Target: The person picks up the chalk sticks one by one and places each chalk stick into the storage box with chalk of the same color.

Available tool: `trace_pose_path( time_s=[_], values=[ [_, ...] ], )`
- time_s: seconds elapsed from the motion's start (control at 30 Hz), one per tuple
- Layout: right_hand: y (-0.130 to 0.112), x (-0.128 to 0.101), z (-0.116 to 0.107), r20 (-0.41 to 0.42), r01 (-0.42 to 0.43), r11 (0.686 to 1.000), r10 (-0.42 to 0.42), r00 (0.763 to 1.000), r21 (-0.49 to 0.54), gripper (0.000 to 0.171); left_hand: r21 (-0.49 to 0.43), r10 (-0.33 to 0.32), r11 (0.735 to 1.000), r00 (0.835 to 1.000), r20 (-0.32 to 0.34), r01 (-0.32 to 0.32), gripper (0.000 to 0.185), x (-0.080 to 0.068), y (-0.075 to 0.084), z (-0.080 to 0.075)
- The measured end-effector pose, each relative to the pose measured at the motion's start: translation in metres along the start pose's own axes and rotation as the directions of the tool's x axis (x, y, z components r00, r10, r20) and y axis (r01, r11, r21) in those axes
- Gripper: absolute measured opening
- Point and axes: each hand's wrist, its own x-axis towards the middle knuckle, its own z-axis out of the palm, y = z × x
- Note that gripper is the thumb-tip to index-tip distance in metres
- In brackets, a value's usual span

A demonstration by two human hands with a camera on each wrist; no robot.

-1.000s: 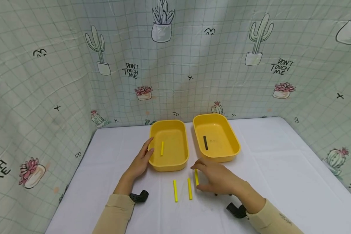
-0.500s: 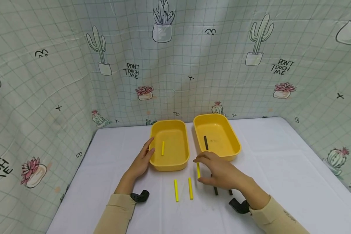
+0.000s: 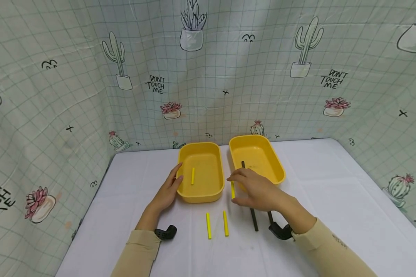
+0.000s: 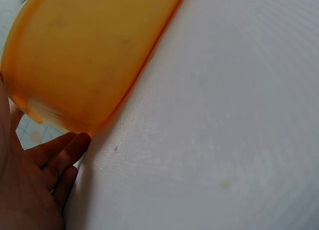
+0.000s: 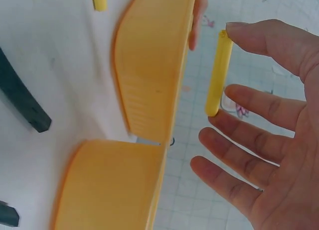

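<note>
Head view: the right hand [image 3: 260, 192] pinched a yellow stick [image 3: 232, 189] end to end; the left hand [image 3: 167, 192], fingers straight, rested against the left tray [image 3: 200, 197].

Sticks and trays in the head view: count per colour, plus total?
Yellow sticks: 4, one in the left tray, two on the table, one held by the right hand
Black sticks: 3
Yellow trays: 2
Total: 9

The right hand [image 5: 279, 140] pinches a yellow stick [image 5: 219, 73] end to end — beside two yellow trays [image 5: 149, 65].
</note>
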Motion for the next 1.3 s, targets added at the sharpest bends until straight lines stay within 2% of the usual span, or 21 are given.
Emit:
trace_pose_path(
  time_s=[0.27,0.5,0.9,1.3],
  values=[
    [0.000,0.016,-0.006,-0.025,0.043,0.999,-0.043,0.999,-0.008,0.054,0.010,0.002,1.000,1.000,-0.005,-0.002,0.055,0.001,-0.001,0.001],
    [0.001,0.034,-0.006,0.002,-0.005,1.000,0.005,1.000,0.006,0.054,0.011,-0.015,1.000,1.000,-0.006,0.015,0.055,0.000,-0.002,0.001],
    [0.001,0.061,-0.007,0.013,-0.027,0.999,0.027,1.000,0.019,0.058,0.019,-0.010,1.000,1.000,-0.012,0.010,0.055,0.002,-0.004,0.001],
    [0.005,0.091,0.005,0.052,-0.069,0.996,0.066,0.996,0.064,0.057,0.004,-0.004,1.000,1.000,-0.004,0.004,0.055,0.002,-0.005,0.000]
  ],
)
